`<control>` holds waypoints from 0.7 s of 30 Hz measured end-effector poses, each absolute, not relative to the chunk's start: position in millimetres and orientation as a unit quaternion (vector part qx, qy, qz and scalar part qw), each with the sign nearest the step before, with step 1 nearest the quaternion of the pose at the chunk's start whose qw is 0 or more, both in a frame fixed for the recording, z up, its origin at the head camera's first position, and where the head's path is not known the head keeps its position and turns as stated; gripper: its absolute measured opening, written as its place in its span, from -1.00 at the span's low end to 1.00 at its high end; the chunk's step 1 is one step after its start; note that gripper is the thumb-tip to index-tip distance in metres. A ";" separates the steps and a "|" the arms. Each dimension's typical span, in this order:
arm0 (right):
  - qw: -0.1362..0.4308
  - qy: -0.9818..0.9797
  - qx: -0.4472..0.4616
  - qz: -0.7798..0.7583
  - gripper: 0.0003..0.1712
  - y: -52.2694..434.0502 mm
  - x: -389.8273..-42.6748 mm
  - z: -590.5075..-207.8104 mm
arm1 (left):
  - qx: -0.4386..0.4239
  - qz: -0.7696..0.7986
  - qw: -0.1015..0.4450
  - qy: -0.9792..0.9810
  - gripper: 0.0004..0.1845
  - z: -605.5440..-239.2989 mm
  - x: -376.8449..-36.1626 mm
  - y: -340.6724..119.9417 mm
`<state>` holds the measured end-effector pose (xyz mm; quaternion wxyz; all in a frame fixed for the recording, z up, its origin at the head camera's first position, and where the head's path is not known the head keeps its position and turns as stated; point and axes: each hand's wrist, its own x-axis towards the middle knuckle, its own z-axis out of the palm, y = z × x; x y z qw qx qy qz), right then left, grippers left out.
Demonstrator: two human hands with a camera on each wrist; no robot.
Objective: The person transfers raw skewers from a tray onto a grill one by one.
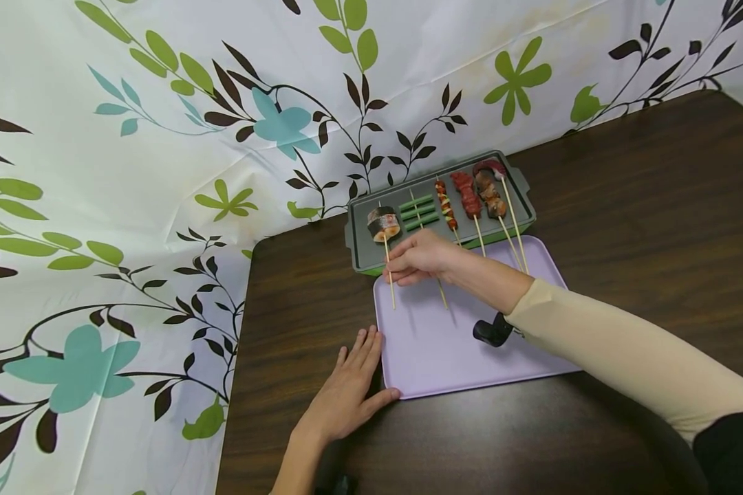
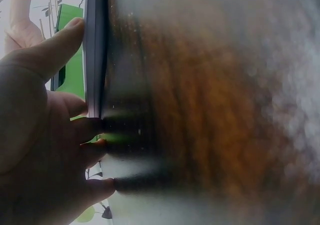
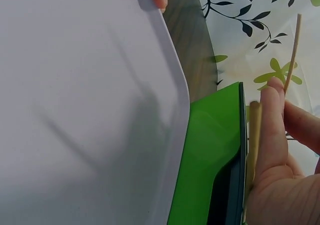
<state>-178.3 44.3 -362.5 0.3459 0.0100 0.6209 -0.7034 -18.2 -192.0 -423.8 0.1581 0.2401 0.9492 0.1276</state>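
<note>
In the head view my right hand [image 1: 424, 256] pinches the stick of a skewer with a thick dark-rimmed, pale-centred piece [image 1: 384, 223], whose food end lies on the left of a grey grill plate [image 1: 365, 251]. The right wrist view shows that stick [image 3: 294, 55] between thumb and fingers. Beside the hand runs the stick of a skewer of green pieces [image 1: 419, 212]. My left hand [image 1: 347, 395] lies with straight fingers at the left edge of a lilac tray [image 1: 446, 371]; its thumb touches the near corner.
Further right on the grill lie a small red-and-yellow skewer [image 1: 444, 203], a red meat skewer [image 1: 467, 196], a brown chunk skewer [image 1: 490, 194] and a curled dark red skewer [image 1: 490, 167]. A leaf-print cloth [image 1: 254, 179] hangs behind the dark wooden table [image 1: 644, 227].
</note>
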 end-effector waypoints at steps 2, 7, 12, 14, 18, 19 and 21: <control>0.346 0.621 0.011 -0.704 -0.58 43.9 -178.2 -362.0 | 0.241 0.127 0.158 0.949 -0.02 -423.5 -18.6 -191.9; 0.346 0.625 0.013 -0.700 -0.52 42.9 -175.8 -359.7 | 0.240 0.125 0.161 0.949 -0.01 -423.7 -19.3 -191.3; 0.335 0.652 0.001 -0.680 -0.47 42.7 -170.9 -358.6 | 0.238 0.125 0.162 0.949 -0.01 -424.0 -19.5 -191.6; 0.334 0.658 -0.003 -0.675 -0.44 42.9 -168.7 -358.3 | 0.237 0.125 0.163 0.949 -0.01 -424.3 -19.5 -191.7; 0.336 0.660 -0.009 -0.672 -0.39 43.7 -165.0 -356.8 | 0.237 0.125 0.162 0.949 -0.01 -424.5 -19.1 -191.7; 0.337 0.660 -0.011 -0.671 -0.38 44.0 -164.2 -356.6 | 0.238 0.126 0.161 0.949 -0.01 -424.6 -19.1 -191.9; 0.339 0.661 -0.015 -0.670 -0.38 44.6 -163.0 -356.0 | 0.239 0.126 0.160 0.949 -0.01 -424.7 -19.1 -192.0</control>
